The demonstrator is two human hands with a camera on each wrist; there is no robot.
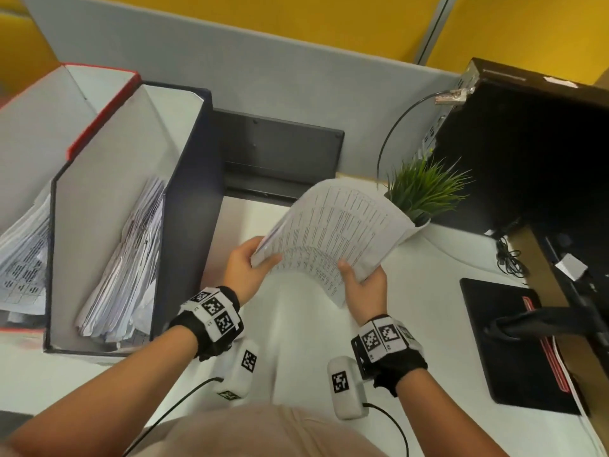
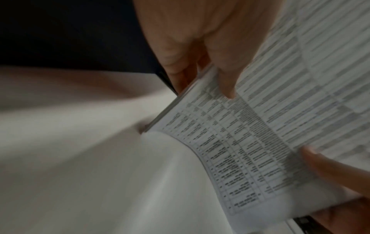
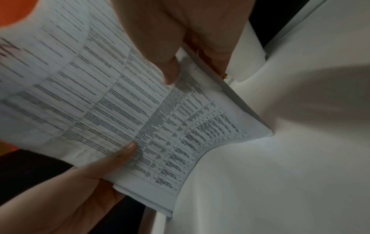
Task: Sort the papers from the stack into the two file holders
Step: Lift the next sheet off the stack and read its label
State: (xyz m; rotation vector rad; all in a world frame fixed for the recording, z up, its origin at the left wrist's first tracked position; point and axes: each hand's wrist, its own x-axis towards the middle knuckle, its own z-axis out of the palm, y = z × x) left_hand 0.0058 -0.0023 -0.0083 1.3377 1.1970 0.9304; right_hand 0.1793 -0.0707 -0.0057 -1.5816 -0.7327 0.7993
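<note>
Both hands hold a stack of printed table sheets [image 1: 339, 232] tilted above the white desk [image 1: 435, 311]. My left hand [image 1: 255, 263] pinches its left near corner, thumb [image 2: 226, 76] on top and fingers beneath. My right hand [image 1: 361, 280] grips the near right edge, thumb [image 3: 168, 66] on the print. The stack [image 2: 260, 142] bends downward between the hands, as the right wrist view of the sheets [image 3: 120, 102] also shows. At the left stand two file holders: a red-edged one [image 1: 99, 107] and a dark blue one [image 1: 188, 199], each with papers leaning inside.
A small green potted plant [image 1: 425, 189] stands just behind the stack's far corner. A black computer case [image 1: 527, 143] and a black monitor base [image 1: 514, 341] fill the right side. A grey partition [image 1: 263, 77] with a black panel [image 1: 280, 150] closes the back.
</note>
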